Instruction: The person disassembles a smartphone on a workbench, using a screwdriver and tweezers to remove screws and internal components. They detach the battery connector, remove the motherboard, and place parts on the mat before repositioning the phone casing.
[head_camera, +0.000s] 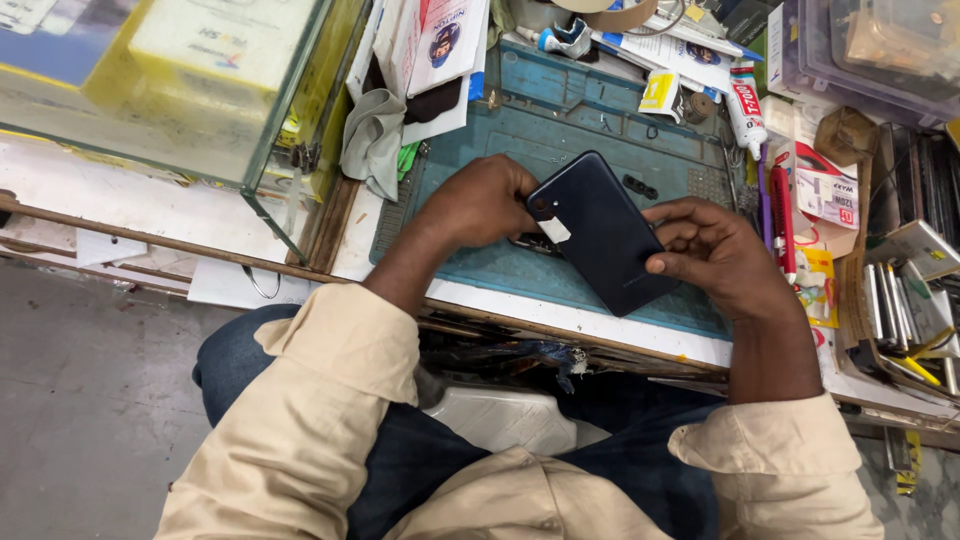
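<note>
Head view is showing the dark phone (603, 235) tilted above the teal mat (560, 130); left hand (480, 200) is pinching its top corner, right hand (715, 250) is clamping its side edge; it is looking light, stiff, slick, breakable; edges seem safest.

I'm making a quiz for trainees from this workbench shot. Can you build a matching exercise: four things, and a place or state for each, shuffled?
Things:
1. phone
2. work mat
3. glue tube
4. grey cloth

Places or states:
A. hangs at the mat's left edge
B. held between both hands, back side up
C. lies at the mat's upper right corner
D. blue-green, spread on the bench

Pairs: 1-B, 2-D, 3-C, 4-A
</note>
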